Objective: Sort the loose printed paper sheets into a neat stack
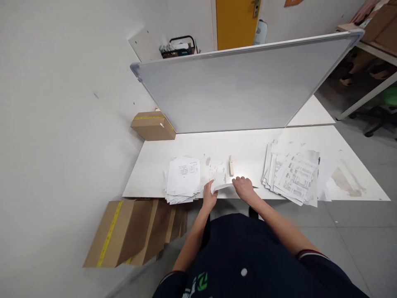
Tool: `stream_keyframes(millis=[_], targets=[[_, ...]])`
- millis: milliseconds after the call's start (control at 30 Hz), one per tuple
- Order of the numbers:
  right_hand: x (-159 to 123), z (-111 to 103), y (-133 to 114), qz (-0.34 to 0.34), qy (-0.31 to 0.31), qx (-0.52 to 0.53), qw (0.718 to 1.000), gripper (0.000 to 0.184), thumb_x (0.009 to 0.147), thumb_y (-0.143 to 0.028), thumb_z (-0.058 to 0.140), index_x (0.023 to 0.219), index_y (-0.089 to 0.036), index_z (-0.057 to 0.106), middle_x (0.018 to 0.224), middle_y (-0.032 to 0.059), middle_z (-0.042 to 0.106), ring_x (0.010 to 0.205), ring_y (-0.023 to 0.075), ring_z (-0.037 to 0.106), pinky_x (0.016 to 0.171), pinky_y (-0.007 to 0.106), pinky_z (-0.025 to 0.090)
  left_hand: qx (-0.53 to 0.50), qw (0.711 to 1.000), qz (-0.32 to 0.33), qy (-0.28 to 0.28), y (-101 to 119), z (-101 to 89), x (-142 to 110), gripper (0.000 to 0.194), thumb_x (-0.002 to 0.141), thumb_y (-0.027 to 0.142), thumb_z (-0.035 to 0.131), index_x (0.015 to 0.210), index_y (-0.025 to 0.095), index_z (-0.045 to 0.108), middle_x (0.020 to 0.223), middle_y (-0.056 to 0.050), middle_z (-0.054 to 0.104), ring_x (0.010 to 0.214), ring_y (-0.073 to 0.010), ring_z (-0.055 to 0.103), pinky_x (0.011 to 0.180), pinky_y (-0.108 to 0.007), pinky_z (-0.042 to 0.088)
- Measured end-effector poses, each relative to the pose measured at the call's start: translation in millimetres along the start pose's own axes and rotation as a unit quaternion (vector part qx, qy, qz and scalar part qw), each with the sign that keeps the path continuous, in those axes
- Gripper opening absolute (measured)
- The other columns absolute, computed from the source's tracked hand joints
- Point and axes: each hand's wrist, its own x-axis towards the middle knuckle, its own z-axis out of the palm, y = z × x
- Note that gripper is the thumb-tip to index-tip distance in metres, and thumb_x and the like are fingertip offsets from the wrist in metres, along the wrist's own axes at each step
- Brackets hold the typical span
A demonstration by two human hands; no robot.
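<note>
At the table's front edge, a bent white paper point(222, 187) spans the gap between both hands; whether it is one sheet or several I cannot tell. My left hand point(209, 196) is closed on its left end, thumb uppermost. My right hand point(243, 188) grips the other end with curled fingers. Just beyond the paper lies a small oblong cream-coloured tool point(231, 167), too small to name surely. To the left of my hands sits a stack of printed sheets point(183, 176). Over on the right, a looser, fanned-out pile of printed papers point(294, 176) reaches the front edge.
A whiteboard point(229, 91) stands upright along the back of the white table point(149, 178). One cardboard box point(153, 127) is at the table's back left corner. More cardboard boxes point(108, 236) stand low at the left, below table height. A brownish stain point(347, 180) marks the right end.
</note>
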Motion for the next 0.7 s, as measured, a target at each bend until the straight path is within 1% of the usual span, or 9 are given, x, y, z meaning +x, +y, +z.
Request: stream_keyframes(millis=[167,267,367,433,500,533,600,633,700], targets=[[1.3,10.5,-4.2,0.007,0.0,-0.041,0.999,0.024,0.082,-0.004,0.038,0.093,-0.013,0.058,0.09,0.0161,0.06,0.089,0.0271,0.054,0.07,0.035,0.036,0.015,0.999,0.017,-0.022,-4.5,11.1,1.0,0.022,0.079,0.022,0.049,0.097,0.019,0.06,0.102,-0.009,0.055,0.104,-0.0216,0.049,0.095,-0.041,0.035],[1.9,11.4,-3.8,0.011,0.001,-0.037,0.999,0.023,0.083,-0.006,0.038,0.094,-0.013,0.057,0.092,0.0168,0.06,0.091,0.027,0.054,0.072,0.036,0.035,0.009,1.0,0.019,-0.019,-3.1,12.1,2.3,0.02,0.082,0.025,0.046,0.093,0.02,0.061,0.1,-0.008,0.056,0.102,-0.0204,0.05,0.095,-0.04,0.035],[2.9,11.6,-2.4,0.021,-0.006,-0.005,1.0,0.023,0.082,-0.004,0.039,0.092,-0.013,0.057,0.091,0.0168,0.06,0.091,0.0269,0.054,0.073,0.036,0.035,0.001,1.0,0.012,-0.014,0.0,11.0,2.6,0.018,0.081,0.029,0.048,0.086,0.019,0.062,0.092,-0.008,0.059,0.097,-0.0214,0.053,0.093,-0.041,0.036],[3.7,10.3,1.9,0.032,-0.009,0.032,0.999,0.024,0.08,-0.002,0.038,0.091,-0.013,0.057,0.09,0.0161,0.061,0.09,0.0261,0.055,0.073,0.036,0.036,-0.003,1.0,0.011,-0.01,2.8,9.1,2.9,0.019,0.08,0.031,0.05,0.087,0.019,0.062,0.093,-0.008,0.059,0.097,-0.0213,0.053,0.093,-0.041,0.036],[5.0,8.4,10.0,0.044,-0.007,0.084,0.995,0.024,0.08,-0.004,0.039,0.094,-0.014,0.056,0.092,0.0148,0.062,0.089,0.0251,0.056,0.073,0.035,0.036,-0.019,1.0,0.001,0.01,5.5,7.0,4.4,0.026,0.08,0.034,0.05,0.101,0.02,0.059,0.105,-0.009,0.058,0.104,-0.0203,0.051,0.094,-0.039,0.035],[5.9,8.2,15.3,0.051,-0.005,0.115,0.992,0.024,0.08,-0.007,0.04,0.096,-0.015,0.056,0.093,0.0137,0.062,0.089,0.0246,0.056,0.073,0.034,0.037,-0.044,0.998,-0.022,0.026,6.4,6.4,5.8,0.033,0.079,0.035,0.052,0.109,0.02,0.055,0.111,-0.01,0.055,0.107,-0.0194,0.049,0.095,-0.037,0.035],[8.3,11.9,26.9,0.067,-0.005,0.187,0.98,0.022,0.081,-0.015,0.041,0.097,-0.017,0.057,0.094,0.0109,0.063,0.089,0.0235,0.057,0.073,0.031,0.039,-0.116,0.987,-0.099,0.047,6.9,7.3,8.6,0.048,0.076,0.037,0.056,0.119,0.019,0.046,0.115,-0.011,0.053,0.106,-0.0175,0.051,0.093,-0.034,0.037],[9.4,16.6,32.5,0.076,-0.008,0.226,0.971,0.022,0.081,-0.018,0.042,0.096,-0.018,0.058,0.094,0.0095,0.064,0.089,0.0229,0.058,0.072,0.03,0.04,-0.15,0.977,-0.141,0.046,6.3,9.0,9.5,0.053,0.074,0.038,0.058,0.121,0.017,0.045,0.112,-0.012,0.055,0.102,-0.0168,0.053,0.09,-0.033,0.039],[10.0,32.4,42.3,0.103,-0.023,0.308,0.946,0.021,0.077,-0.02,0.045,0.092,-0.017,0.06,0.093,0.0081,0.066,0.085,0.0217,0.06,0.068,0.027,0.043,-0.188,0.962,-0.197,0.014,3.7,15.0,8.4,0.052,0.072,0.04,0.059,0.116,0.014,0.049,0.098,-0.011,0.061,0.087,-0.0155,0.059,0.081,-0.031,0.044]])
